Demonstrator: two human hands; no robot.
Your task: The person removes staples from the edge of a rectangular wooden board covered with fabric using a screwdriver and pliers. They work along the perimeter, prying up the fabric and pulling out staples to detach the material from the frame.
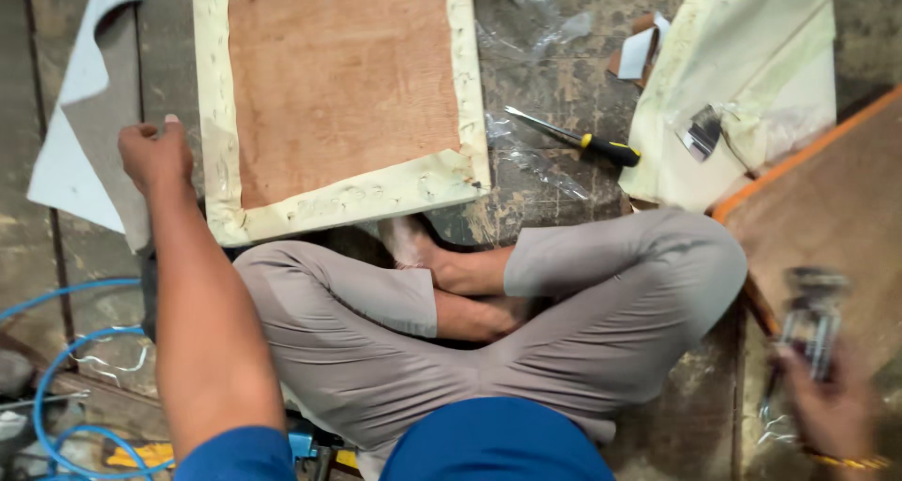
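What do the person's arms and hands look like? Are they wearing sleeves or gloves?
No gloves: both hands are bare. The left hand is sharp and clear, and its long forearm is bare up to a short blue sleeve near the shoulder. The right hand is blurry, with what looks like a thin yellowish band at the wrist. No watch or rings show.

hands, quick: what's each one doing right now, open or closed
Left hand: closed, pinching the edge of the grey fabric sheet beside the padded wooden panel.
Right hand: blurred, closed around a metal tool.
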